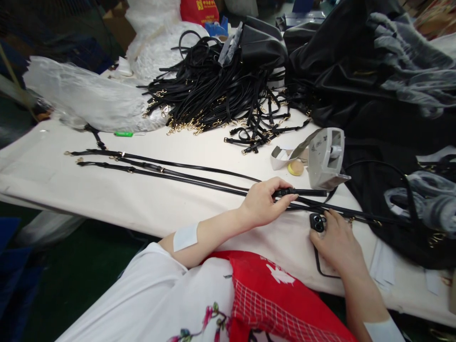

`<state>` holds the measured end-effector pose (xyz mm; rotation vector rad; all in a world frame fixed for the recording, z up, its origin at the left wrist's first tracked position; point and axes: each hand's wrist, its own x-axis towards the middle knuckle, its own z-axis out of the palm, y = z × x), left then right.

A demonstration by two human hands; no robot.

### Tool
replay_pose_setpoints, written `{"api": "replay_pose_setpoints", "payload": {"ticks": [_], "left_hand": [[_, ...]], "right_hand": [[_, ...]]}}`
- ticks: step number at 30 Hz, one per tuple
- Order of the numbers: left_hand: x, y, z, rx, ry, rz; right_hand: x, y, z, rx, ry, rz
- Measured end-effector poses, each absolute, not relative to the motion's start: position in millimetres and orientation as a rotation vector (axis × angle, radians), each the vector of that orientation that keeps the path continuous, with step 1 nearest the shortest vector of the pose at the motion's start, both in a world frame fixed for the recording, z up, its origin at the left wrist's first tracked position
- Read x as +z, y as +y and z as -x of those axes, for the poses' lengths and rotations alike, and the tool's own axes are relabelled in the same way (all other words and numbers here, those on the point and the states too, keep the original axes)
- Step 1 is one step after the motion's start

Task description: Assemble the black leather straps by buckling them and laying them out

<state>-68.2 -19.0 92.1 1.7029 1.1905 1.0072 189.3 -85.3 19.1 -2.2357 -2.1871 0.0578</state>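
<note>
My left hand (265, 202) is closed on a black strap (309, 193), pinching it near a keeper loop between thumb and fingers. Long black straps (185, 178) with gold clasps lie across the white table, running beneath that hand toward the right. My right hand (337, 240) rests over a black phone (318, 223) near the front edge, its fingertips by the straps. Its fingers are bent, and whether they grip anything is unclear.
A tape dispenser (326, 159) and a yellow roll (295, 167) stand behind my hands. Further back lies a heap of black straps (213, 85). Black bags (356, 71) fill the right side, clear plastic (92, 95) the left. The table's front edge (142, 228) is near my body.
</note>
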Motion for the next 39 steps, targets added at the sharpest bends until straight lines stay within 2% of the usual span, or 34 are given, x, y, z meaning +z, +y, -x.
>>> {"api": "replay_pose_setpoints", "payload": {"ticks": [11,39], "left_hand": [[88,-18,73,1.051,1.163,-1.724],[90,-21,75,1.023,1.163,-1.739]], "right_hand": [[17,-89,-205,0.158,-2.244,2.197],[20,-86,-190,0.041,-2.148,2.196]]}}
